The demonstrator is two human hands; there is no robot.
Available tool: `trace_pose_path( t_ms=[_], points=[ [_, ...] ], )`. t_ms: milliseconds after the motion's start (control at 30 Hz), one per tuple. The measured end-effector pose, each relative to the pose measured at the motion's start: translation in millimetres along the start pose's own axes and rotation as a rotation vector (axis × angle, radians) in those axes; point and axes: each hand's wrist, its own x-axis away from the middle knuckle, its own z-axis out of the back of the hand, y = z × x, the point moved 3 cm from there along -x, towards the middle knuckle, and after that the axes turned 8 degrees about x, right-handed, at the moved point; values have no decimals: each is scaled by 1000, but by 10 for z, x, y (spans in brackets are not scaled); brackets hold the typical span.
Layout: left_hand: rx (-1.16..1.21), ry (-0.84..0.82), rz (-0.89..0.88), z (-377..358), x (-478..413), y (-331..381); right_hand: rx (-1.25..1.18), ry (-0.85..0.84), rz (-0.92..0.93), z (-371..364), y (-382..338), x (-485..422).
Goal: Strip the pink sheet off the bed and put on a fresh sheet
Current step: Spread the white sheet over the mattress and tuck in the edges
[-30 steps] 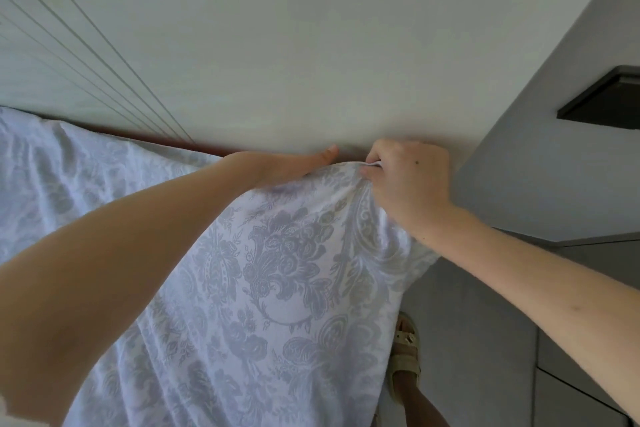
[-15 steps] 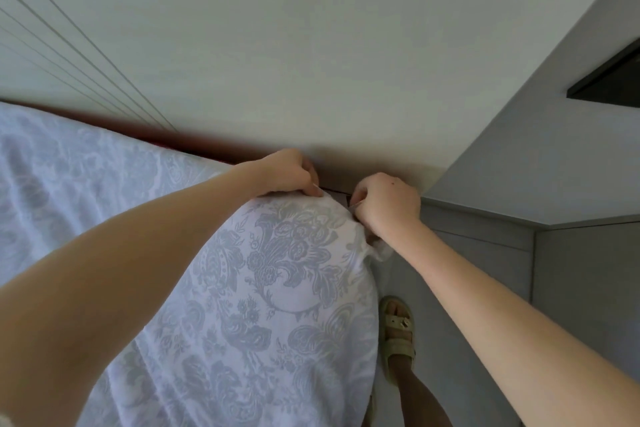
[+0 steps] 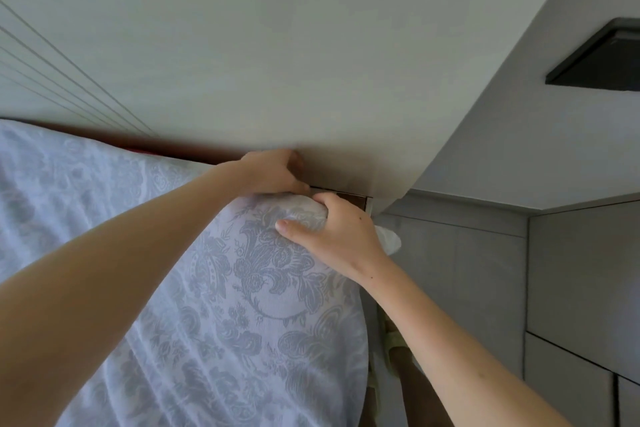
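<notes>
A white sheet with a grey floral pattern (image 3: 249,305) covers the mattress, stretched over its far right corner against the wall. My left hand (image 3: 273,173) is curled at the back of that corner, fingers tucked down between the sheet and the wall. My right hand (image 3: 336,229) grips the corner itself, thumb lying on top of the sheet and fingers wrapped over the edge. A loose bit of white fabric (image 3: 389,239) sticks out beyond my right hand. No pink sheet is visible.
A pale wall (image 3: 277,45) runs right behind the bed, with a dark red strip (image 3: 156,151) in the gap. Grey floor (image 3: 485,270) and a grey wall lie to the right. My sandalled foot (image 3: 394,347) stands beside the mattress. A black box (image 3: 602,59) hangs on the right wall.
My right hand has moved from the side of the corner onto its top, thumb now spread over the sheet. My left hand stays curled at the back of the corner.
</notes>
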Motion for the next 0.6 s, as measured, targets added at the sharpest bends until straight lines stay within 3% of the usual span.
trace_pose_path(
  t_ms=[67, 133, 167, 233, 300, 433, 500, 567, 600],
  points=[
    [-119, 259, -146, 102, 184, 69, -6, 4, -11, 3, -5, 1],
    [2, 454, -260, 117, 429, 92, -17, -5, -17, 6, -24, 9],
    [83, 451, -276, 79, 525, 89, -30, 3, -19, 14, -31, 7],
    [194, 272, -225, -72, 638, 74, -63, 28, -25, 34, -49, 25],
    [140, 140, -217, -212, 645, 60, -81, 33, -63, 40, -40, 22],
    [70, 90, -214, -302, 450, 89, -125, -41, -104, 62, 36, 29],
    [66, 73, -196, -358, 370, 136, 114, 129, -17, 90, 78, 144],
    [32, 88, -187, -393, 326, 152, 417, 548, -11, 137, 126, 385],
    [29, 102, -188, -395, 316, 147, 445, 707, -55, 119, 151, 521]
  ],
)
